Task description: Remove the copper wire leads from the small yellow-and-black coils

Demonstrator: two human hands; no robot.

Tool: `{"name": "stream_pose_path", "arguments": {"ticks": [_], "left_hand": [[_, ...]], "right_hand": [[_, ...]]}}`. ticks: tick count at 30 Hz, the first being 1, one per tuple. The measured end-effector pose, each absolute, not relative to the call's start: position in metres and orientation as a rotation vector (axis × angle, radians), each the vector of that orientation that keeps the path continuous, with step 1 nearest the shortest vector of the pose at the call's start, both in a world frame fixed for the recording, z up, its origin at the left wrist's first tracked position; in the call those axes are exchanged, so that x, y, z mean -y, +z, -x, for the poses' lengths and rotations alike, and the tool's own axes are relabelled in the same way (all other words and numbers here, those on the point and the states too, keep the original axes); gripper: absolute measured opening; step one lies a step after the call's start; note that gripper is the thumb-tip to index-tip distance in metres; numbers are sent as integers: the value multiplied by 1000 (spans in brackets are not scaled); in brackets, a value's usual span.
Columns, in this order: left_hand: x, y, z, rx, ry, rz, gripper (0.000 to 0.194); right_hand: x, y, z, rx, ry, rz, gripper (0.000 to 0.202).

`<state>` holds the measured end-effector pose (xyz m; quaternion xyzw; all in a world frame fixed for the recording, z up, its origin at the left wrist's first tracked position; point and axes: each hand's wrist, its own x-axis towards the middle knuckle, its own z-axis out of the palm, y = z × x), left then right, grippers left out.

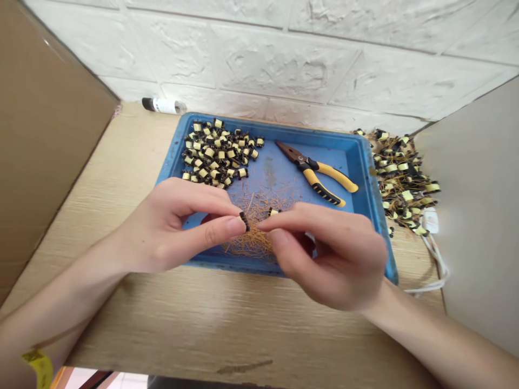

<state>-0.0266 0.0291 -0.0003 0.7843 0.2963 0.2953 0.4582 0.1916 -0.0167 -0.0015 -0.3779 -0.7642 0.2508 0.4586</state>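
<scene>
Head view puts a small dark coil part [244, 220] at the centre of things: you have it pinched between the thumb and forefinger of your left hand [178, 227], over the near half of the blue tray [365, 162]. Your right hand [328, 254] comes in from 3 o'clock, its thumb and forefinger pressed together just beside the part; whether they grip a fine wire there is too small to tell. Under both hands lies a loose, tangled heap of thin copper-coloured wire clippings [253, 237], with one more yellow-and-black coil [273, 212] resting on it at about 1 o'clock from the pinched part. The tray is smooth moulded plastic, rectangular with a raised rim. At 11 o'clock inside it sits a pile of small coils [214, 151], blocky, dark-bodied and wrapped in pale yellow tape. At 1 o'clock lie needle-nose pliers [316, 173] with dull metal jaws shut and yellow-and-black ribbed handles. Beyond the tray's right rim, at 2 o'clock, a second heap of coils with trailing wires [401, 173] lies on the pale wood-grain table [227, 324], and a white cable [436, 265] curls beside it. A small bottle [164, 105] lies on its side at 11 o'clock, by the white textured brick wall [284, 59]. Cardboard [44, 135] stands at 9 o'clock, a grey panel [478, 216] at 3 o'clock.
</scene>
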Motion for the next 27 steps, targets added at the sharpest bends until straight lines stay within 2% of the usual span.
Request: {"name": "stream_pose_path", "arguments": {"ticks": [4,8,12,27], "left_hand": [[-29,1,27,-715,663,-1950,18],[-29,2,26,-700,637,-1963,20],[-28,1,26,-710,623,-1971,21],[-28,4,25,-664,644,-1917,17]], "right_hand": [[16,-1,-190,1757,449,956,22],[15,0,-194,1947,334,822,25],[19,0,-199,2058,219,871,22],[17,-5,-193,2052,206,947,11]]}}
